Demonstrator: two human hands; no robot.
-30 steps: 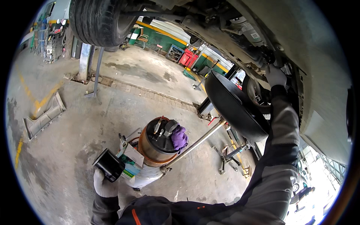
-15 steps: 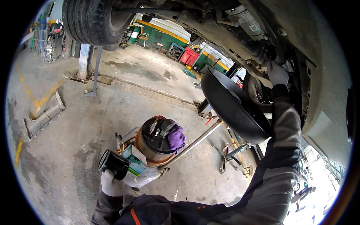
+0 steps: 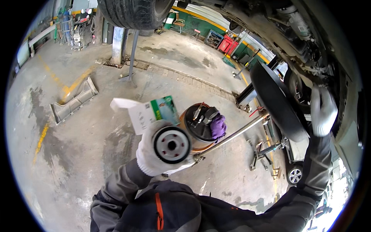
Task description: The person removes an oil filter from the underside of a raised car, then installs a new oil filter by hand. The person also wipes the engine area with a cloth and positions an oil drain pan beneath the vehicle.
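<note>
My left hand, in a white glove, grips a black oil filter. Its round end face, with a ring of small holes around a dark centre hole, is turned up toward me. Right behind the filter is an opened white and green cardboard box, one flap sticking out; whether the same hand also holds it is hidden. My right hand, gloved in white, is raised at the right beneath the car's underside. Its fingers stretch upward near the dark underbody parts, and I see nothing held in them.
A black drain pan stands on a pole above the wheeled oil drum, which carries tools and a purple rag. A car tyre hangs overhead. A grey panel lies on the floor, a jack at right.
My left hand has risen and come nearer, turning the filter's end face toward me; the box has moved up with it. My right hand has lowered slightly from the underbody. The view has shifted left.
</note>
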